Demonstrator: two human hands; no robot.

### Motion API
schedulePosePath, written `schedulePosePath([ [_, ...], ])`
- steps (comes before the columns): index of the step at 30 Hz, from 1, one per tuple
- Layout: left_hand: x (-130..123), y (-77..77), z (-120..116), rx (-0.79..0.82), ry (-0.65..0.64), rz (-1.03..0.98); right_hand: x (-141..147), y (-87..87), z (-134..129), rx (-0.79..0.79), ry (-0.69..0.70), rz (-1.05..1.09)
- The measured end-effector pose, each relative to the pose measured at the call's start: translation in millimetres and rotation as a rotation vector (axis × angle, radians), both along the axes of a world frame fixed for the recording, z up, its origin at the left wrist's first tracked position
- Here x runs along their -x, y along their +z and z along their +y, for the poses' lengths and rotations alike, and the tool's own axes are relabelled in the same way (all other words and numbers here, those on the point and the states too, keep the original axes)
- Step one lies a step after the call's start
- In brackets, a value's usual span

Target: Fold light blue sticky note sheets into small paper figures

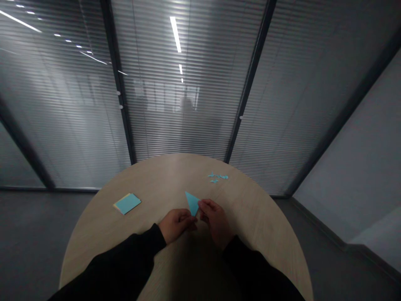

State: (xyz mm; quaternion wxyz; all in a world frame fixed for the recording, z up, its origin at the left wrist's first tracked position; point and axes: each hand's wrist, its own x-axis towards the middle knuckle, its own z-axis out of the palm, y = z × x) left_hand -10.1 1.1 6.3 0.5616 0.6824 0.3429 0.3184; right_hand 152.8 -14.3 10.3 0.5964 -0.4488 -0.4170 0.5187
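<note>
A light-blue piece of folded paper (192, 202), triangular in outline, is held between my two hands above the table. My left hand (177, 223) pinches its lower corner with thumb and fingers. At the paper's right corner, my right hand (216, 218) is closed in a pinch. Part of the paper's edges is hidden behind my fingertips. Off to the left lies a stack of paper sheets (128, 204), blue on top with a yellowish edge showing beneath. Several small blue folded paper pieces (214, 181) lie beyond my right hand; their exact shape is too small to make out.
The round wooden table (163, 175) fills the space in front of me. Behind its far edge stand glass partitions with blinds (188, 133) and dark frames. A pale wall (354, 167) rises at the right, and grey floor (40, 234) shows on both sides.
</note>
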Motion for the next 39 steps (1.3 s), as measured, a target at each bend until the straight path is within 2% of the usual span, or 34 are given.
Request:
schedulePosePath([
  [13,2.9,-7.4,4.3,0.093,-0.076,-0.082,-5.1,1.7,0.8,-0.052,-0.022,-0.126],
  [23,1.3,-5.5,1.8,0.080,-0.003,-0.058,-2.3,4.3,-0.2,-0.047,-0.089,-0.157],
  [29,1.1,-2.6,0.3,0.040,-0.010,-0.071,-6.5,5.4,-0.1,-0.043,-0.057,-0.137],
  [34,-0.5,-1.5,2.1,0.078,0.093,-0.202,-4.8,4.6,0.8,-0.050,-0.006,-0.090],
  [39,2.1,-1.2,5.2,-0.010,0.240,-0.199,-0.4,4.3,-1.0,-0.043,0.005,-0.118],
])
